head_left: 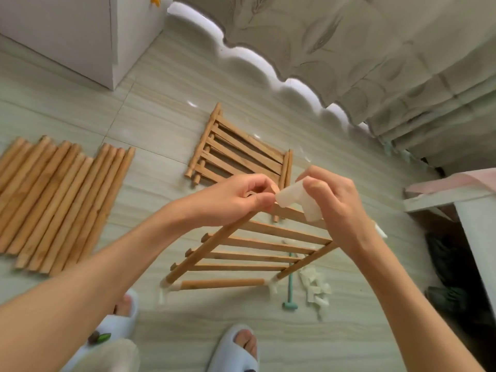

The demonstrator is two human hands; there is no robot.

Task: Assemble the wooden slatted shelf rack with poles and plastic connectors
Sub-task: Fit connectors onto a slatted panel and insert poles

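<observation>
While the top corner of a slatted shelf panel (257, 248) is held up off the floor, a translucent white plastic connector (298, 201), elbow-shaped and waxy, is pinched by the curled fingers of the right hand (332, 208) at that corner. The left hand (236, 201) is closed round the upper end of the panel's round left rail. The panel is made of flat, pale wooden slats set ladder-like between two round rails, and its lower corners are already capped with white connectors joined by a round cross pole (222, 283). Just beside the lower right corner, a loose heap of small white connectors (316, 287) and a slim mint-green mallet (290, 291) lie on the floor. Farther out, a stack of similar slatted panels (239, 154) lies flat on the glossy, pale striped floor tiles (161, 108), and a row of smooth round wooden poles (59, 205) is laid side by side near the floor's left edge. Grey-white slippers (236, 350) are worn.
</observation>
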